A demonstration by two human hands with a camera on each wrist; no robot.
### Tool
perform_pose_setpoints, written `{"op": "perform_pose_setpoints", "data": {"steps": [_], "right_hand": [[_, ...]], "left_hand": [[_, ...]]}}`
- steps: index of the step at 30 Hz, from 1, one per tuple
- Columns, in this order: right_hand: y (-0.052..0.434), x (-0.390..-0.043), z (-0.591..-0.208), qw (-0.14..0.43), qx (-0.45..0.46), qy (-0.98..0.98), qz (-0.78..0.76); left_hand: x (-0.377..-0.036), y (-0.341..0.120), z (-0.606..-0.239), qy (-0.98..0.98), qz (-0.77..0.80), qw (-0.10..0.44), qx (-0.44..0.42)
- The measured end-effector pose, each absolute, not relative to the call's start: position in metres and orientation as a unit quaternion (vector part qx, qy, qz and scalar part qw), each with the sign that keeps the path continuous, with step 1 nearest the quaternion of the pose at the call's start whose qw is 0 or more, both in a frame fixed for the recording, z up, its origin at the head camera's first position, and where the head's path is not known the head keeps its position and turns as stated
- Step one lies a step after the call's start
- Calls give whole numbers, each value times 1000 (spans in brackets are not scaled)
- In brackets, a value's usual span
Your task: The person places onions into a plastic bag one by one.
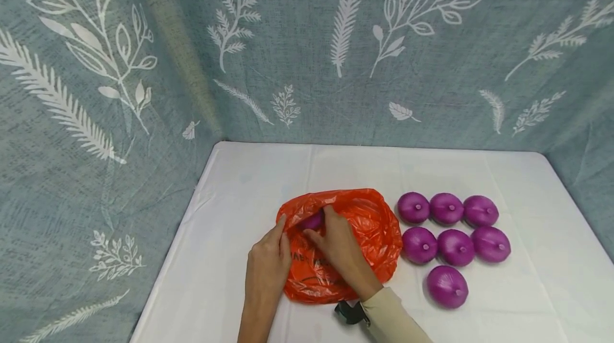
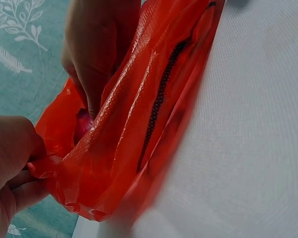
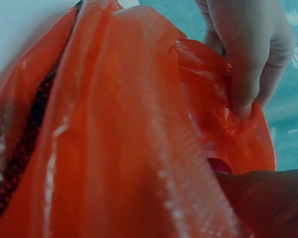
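An orange-red plastic bag [image 1: 369,231] lies on the white table [image 1: 249,183]. My left hand [image 1: 280,232] pinches the bag's left rim and holds the mouth open. My right hand [image 1: 322,225] reaches into that mouth, its fingers curled round a purple onion [image 1: 310,220]. The left wrist view shows my left hand [image 2: 20,171] bunching the rim of the bag [image 2: 149,114], with the onion [image 2: 82,124] just inside under my right hand's fingers [image 2: 97,59]. In the right wrist view the bag [image 3: 114,124] fills the frame, with the left hand's fingers [image 3: 248,59] on its rim and a sliver of the onion [image 3: 218,164] inside.
Several more purple onions [image 1: 448,242] lie in rows on the table right of the bag, the nearest one [image 1: 447,285] alone at the front. Blue-grey leaf-print curtains [image 1: 307,50] close off the back and both sides. Bare tablecloth stretches behind the bag.
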State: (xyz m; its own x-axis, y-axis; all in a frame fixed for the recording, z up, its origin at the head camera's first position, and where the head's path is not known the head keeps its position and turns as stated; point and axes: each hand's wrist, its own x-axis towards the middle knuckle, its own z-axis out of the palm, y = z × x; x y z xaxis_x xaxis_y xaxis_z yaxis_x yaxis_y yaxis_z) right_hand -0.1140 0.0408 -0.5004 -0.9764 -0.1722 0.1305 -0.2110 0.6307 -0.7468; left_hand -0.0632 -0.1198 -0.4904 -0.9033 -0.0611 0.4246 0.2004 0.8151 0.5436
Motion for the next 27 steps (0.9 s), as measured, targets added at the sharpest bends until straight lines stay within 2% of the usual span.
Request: {"op": "perform_pose_setpoints", "data": {"steps": [15, 24, 27], "right_hand": [[50, -107, -496, 11, 106, -900, 424], [78, -92, -461, 3, 101, -897, 431], [92, -87, -445, 20, 92, -892, 443]], "left_hand": [[-63, -118, -490, -922, -306, 232, -40], [-62, -118, -490, -919, -321, 229, -31], [-62, -117, -489, -918, -322, 230, -27]]}}
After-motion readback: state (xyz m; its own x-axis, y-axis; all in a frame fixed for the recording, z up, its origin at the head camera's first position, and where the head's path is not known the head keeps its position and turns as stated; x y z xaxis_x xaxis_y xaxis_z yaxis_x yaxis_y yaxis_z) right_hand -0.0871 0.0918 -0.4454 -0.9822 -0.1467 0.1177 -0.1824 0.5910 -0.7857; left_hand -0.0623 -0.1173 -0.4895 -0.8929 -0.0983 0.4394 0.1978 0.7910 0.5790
